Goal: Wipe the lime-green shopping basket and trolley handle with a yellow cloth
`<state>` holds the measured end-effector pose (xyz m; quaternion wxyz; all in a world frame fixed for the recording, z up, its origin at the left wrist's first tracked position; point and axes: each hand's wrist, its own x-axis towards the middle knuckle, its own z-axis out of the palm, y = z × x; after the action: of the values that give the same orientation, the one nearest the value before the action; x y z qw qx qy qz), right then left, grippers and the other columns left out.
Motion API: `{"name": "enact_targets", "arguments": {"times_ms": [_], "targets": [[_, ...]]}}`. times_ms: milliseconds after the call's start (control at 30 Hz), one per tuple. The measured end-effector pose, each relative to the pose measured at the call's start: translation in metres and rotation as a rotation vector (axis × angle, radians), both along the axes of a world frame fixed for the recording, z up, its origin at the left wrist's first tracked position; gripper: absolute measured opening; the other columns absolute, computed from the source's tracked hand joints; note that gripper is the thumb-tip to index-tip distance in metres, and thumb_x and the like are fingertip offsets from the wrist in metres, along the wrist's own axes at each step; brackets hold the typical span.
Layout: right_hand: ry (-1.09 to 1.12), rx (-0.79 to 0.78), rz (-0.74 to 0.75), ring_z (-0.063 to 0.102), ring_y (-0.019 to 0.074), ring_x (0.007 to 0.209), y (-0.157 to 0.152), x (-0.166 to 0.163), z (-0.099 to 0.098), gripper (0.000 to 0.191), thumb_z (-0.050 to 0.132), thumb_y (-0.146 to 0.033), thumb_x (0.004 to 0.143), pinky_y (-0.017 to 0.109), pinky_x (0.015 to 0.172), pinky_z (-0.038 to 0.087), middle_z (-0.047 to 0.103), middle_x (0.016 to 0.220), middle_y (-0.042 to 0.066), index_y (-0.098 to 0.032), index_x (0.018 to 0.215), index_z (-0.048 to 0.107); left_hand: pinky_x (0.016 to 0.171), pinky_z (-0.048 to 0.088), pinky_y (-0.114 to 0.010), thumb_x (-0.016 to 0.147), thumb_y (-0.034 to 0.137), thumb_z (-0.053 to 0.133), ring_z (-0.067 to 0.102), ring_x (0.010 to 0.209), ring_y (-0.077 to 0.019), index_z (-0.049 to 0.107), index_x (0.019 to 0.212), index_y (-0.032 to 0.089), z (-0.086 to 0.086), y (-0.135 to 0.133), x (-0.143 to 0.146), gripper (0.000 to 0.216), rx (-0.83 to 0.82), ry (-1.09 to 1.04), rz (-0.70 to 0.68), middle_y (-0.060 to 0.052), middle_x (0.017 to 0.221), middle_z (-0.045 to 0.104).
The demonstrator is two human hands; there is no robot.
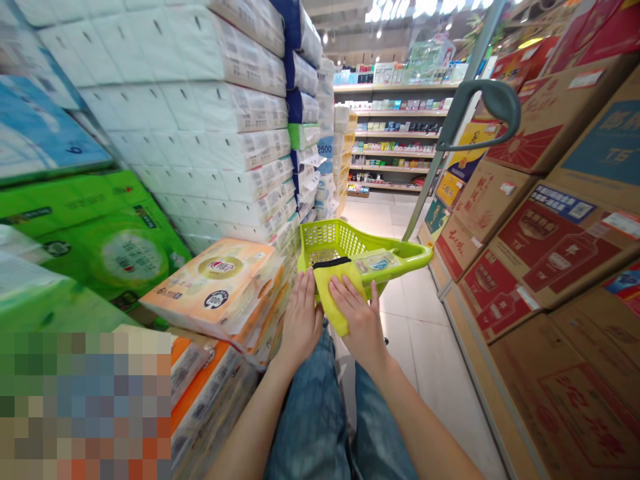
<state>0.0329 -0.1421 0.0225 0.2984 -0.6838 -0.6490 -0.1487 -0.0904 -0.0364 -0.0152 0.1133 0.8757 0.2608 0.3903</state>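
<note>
A yellow cloth (331,283) with a black edge lies over the near rim of a lime-green plastic shopping basket (350,230). My right hand (361,320) presses on the cloth with its fingers over it, holding it against the basket; the little finger sticks out to the side and the thumb is hidden. Just left of the cloth, my left hand (301,313) rests at the basket's near side, fingers stretched out and close together. A pale label shows on the basket's rim beside the cloth. The basket's grey handle (480,113) stands up on a metal pole at the right.
Tall stacks of white tissue packs (200,113) rise on the left, with an orange tissue pack (215,280) and a green pack (95,247) below. Cardboard boxes (530,227) line the right side. Shelves (395,133) stand across the tiled aisle (425,360)'s far end.
</note>
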Motion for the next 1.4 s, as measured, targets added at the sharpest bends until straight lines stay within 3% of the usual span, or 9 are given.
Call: {"name": "enact_targets", "arguments": {"times_ms": [167, 300, 533, 667, 867, 967, 1067, 1233, 1400], "targets": [[0.015, 0.035, -0.178, 0.038, 0.0210, 0.144, -0.012, 0.034, 0.001, 0.062, 0.045, -0.011, 0.086, 0.054, 0.122, -0.004, 0.050, 0.150, 0.007, -0.022, 0.147, 0.041, 0.123, 0.023, -0.052, 0.099, 0.019, 0.033, 0.014, 0.153, -0.0238, 0.003, 0.158, 0.022, 0.006, -0.003, 0.002, 0.067, 0.001, 0.012, 0.016, -0.011, 0.164, 0.024], [0.064, 0.067, -0.267, 0.037, 0.0222, 0.144, -0.009, 0.031, -0.001, 0.064, 0.046, -0.011, 0.084, 0.054, 0.122, -0.001, 0.048, 0.151, 0.007, -0.020, 0.148, 0.040, 0.122, 0.024, -0.052, 0.101, 0.026, 0.034, 0.013, 0.153, -0.0243, 0.003, 0.158, 0.022, 0.007, -0.004, 0.002, 0.065, -0.009, 0.017, 0.027, -0.012, 0.164, 0.022], [0.027, 0.030, -0.028, 0.034, 0.0194, 0.146, 0.005, -0.013, -0.006, 0.059, 0.047, -0.013, 0.089, 0.047, 0.124, -0.002, 0.049, 0.151, 0.007, -0.019, 0.148, 0.042, 0.122, 0.023, -0.053, 0.101, 0.022, 0.031, 0.012, 0.153, -0.0238, 0.001, 0.158, 0.021, 0.000, 0.001, 0.000, 0.065, 0.019, 0.029, 0.005, -0.013, 0.164, 0.021], [-0.021, 0.026, 0.008, 0.034, 0.0193, 0.146, -0.001, -0.006, -0.010, 0.061, 0.047, -0.013, 0.090, 0.048, 0.123, -0.007, 0.047, 0.152, 0.006, -0.021, 0.150, 0.039, 0.122, 0.024, -0.052, 0.100, 0.023, 0.033, 0.012, 0.153, -0.0235, 0.001, 0.158, 0.021, -0.001, 0.001, 0.000, 0.066, 0.022, 0.020, 0.004, -0.012, 0.164, 0.022], [-0.031, 0.072, -0.225, 0.040, 0.0222, 0.142, -0.013, 0.039, -0.006, 0.066, 0.046, -0.010, 0.084, 0.054, 0.122, -0.001, 0.050, 0.150, 0.007, -0.023, 0.149, 0.039, 0.122, 0.024, -0.051, 0.102, 0.027, 0.035, 0.014, 0.153, -0.0231, 0.004, 0.158, 0.022, 0.005, -0.003, 0.003, 0.065, 0.006, 0.010, 0.032, -0.012, 0.163, 0.024], [0.014, 0.083, -0.306, 0.039, 0.0240, 0.143, -0.010, 0.041, -0.004, 0.069, 0.047, -0.009, 0.082, 0.056, 0.121, 0.000, 0.048, 0.151, 0.007, -0.021, 0.149, 0.038, 0.122, 0.024, -0.051, 0.102, 0.026, 0.035, 0.015, 0.153, -0.0233, 0.003, 0.158, 0.022, 0.006, -0.004, 0.003, 0.065, 0.014, 0.015, 0.034, -0.012, 0.163, 0.024], [0.028, 0.072, -0.254, 0.035, 0.0238, 0.145, -0.003, 0.021, -0.005, 0.070, 0.046, -0.009, 0.082, 0.055, 0.122, -0.001, 0.046, 0.153, 0.008, -0.020, 0.150, 0.037, 0.122, 0.025, -0.052, 0.101, 0.026, 0.035, 0.014, 0.153, -0.0233, 0.002, 0.158, 0.022, 0.004, -0.003, 0.003, 0.066, 0.015, 0.017, 0.040, -0.012, 0.163, 0.025], [-0.008, 0.007, -0.024, 0.033, 0.0196, 0.146, 0.006, -0.018, -0.006, 0.065, 0.045, -0.009, 0.085, 0.047, 0.123, -0.007, 0.045, 0.153, 0.007, -0.019, 0.149, 0.039, 0.121, 0.026, -0.052, 0.100, 0.023, 0.036, 0.013, 0.153, -0.0251, 0.001, 0.158, 0.022, -0.005, 0.002, 0.000, 0.069, 0.047, -0.015, 0.001, -0.014, 0.164, 0.023], [-0.037, 0.010, 0.015, 0.033, 0.0183, 0.146, -0.001, -0.006, -0.009, 0.063, 0.045, -0.012, 0.089, 0.050, 0.122, -0.012, 0.046, 0.153, 0.006, -0.021, 0.150, 0.036, 0.122, 0.025, -0.052, 0.100, 0.023, 0.036, 0.014, 0.153, -0.0243, 0.003, 0.158, 0.022, -0.003, 0.002, 0.000, 0.067, 0.024, -0.002, -0.005, -0.013, 0.164, 0.023]]}}
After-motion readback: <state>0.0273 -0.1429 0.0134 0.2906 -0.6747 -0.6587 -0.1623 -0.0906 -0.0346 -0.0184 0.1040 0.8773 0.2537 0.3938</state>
